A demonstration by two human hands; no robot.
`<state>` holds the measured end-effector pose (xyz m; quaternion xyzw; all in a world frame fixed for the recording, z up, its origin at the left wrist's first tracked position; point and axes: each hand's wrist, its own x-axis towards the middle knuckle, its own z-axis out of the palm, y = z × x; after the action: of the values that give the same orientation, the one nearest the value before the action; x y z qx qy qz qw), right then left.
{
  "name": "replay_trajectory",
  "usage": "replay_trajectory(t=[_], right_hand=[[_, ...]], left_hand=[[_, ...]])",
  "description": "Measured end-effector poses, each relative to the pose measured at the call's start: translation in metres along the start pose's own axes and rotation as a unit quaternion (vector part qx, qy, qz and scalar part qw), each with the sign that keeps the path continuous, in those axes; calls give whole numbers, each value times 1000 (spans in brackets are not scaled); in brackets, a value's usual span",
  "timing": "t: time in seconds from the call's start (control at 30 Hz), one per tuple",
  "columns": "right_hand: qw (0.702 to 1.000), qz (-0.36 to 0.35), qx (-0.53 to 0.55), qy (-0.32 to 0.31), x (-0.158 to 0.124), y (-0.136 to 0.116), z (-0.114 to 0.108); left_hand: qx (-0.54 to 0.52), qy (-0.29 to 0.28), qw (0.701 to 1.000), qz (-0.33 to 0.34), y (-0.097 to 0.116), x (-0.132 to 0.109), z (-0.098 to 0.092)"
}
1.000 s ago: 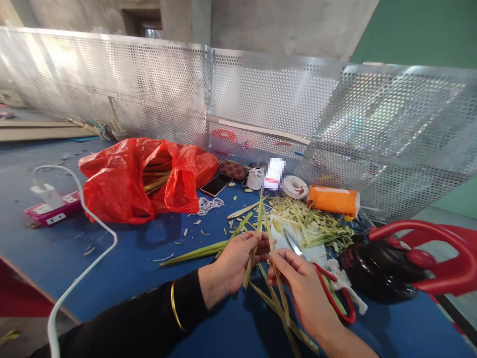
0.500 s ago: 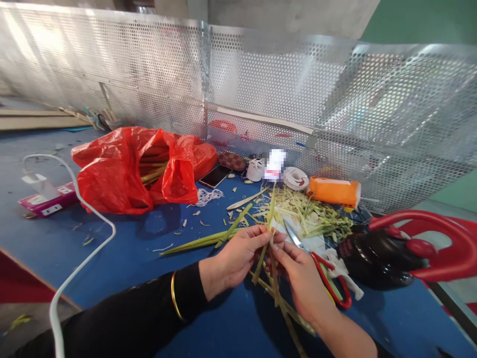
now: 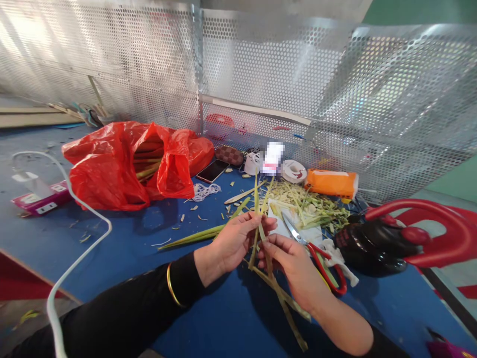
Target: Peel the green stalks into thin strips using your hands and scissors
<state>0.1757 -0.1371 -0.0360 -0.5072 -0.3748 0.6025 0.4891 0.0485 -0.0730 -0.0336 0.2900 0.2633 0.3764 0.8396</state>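
Over a blue table (image 3: pixel 134 238), my left hand (image 3: pixel 233 242) pinches thin green leaf strips (image 3: pixel 257 209) that stand up between the fingers. My right hand (image 3: pixel 292 266) is closed on the same bundle just below, and the long strip ends (image 3: pixel 286 308) trail down toward me. A gold bangle (image 3: pixel 170 291) sits on my left wrist over a black sleeve. Red-handled scissors (image 3: pixel 320 256) lie just right of my right hand, on a white cloth.
A red plastic bag (image 3: pixel 112 164) with leaf stalks lies at the left. A pile of green trimmings (image 3: pixel 313 206), an orange packet (image 3: pixel 331 182), a tape roll (image 3: pixel 293 171), a phone (image 3: pixel 212 170), a black bag (image 3: pixel 372 246), a white cable (image 3: pixel 78 258). A perforated metal screen (image 3: pixel 261 79) closes the back.
Both hands have shifted slightly left and up with the strips; the strips now fan apart above my left fingers. The camera has tipped a little downward.
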Motion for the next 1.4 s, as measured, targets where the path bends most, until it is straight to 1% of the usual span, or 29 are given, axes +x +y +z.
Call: replay_trajectory(t=[0.07,0.2,0.27,0.33,0.4,0.47,0.63,0.8,0.9,1.0,1.07,1.17,1.27,1.4], right_hand=[[1000,0,-2,13,0,1,0],[999,2,-5,33,-1,2,1],[999,-7,-13,36,-1,1,1],[999,-27,-18,29,0,0,1],[999,-50,-14,11,0,-1,2],[998,-54,-12,-10,0,-2,3],[999,4,-31,-26,-2,1,7],[998,28,-30,-48,-5,3,7],[998,48,-19,-42,-6,2,7],[997,75,6,-32,-8,0,9],[996,86,16,-24,-8,-1,10],[997,68,20,-5,-8,0,11],[1000,27,0,13,-8,0,12],[999,-1,-46,7,-8,0,13]], left_hand=[[-12,-3,1000,1,1,0,0],[-13,-24,999,-17,-2,-1,2],[-14,-27,1000,-8,-3,-1,4],[-20,-19,1000,6,-3,-2,6],[-26,-1,1000,14,-2,-2,7],[-24,9,1000,4,-2,-2,6],[-27,17,999,-5,-3,-1,4],[-12,21,1000,8,-6,-2,5],[0,10,1000,13,-7,-2,3],[38,-12,999,-11,-7,-3,0],[46,-6,999,-9,-6,-4,1],[27,20,999,22,-4,-4,6],[31,13,999,37,-4,-4,9],[19,15,999,41,-6,-4,8]])
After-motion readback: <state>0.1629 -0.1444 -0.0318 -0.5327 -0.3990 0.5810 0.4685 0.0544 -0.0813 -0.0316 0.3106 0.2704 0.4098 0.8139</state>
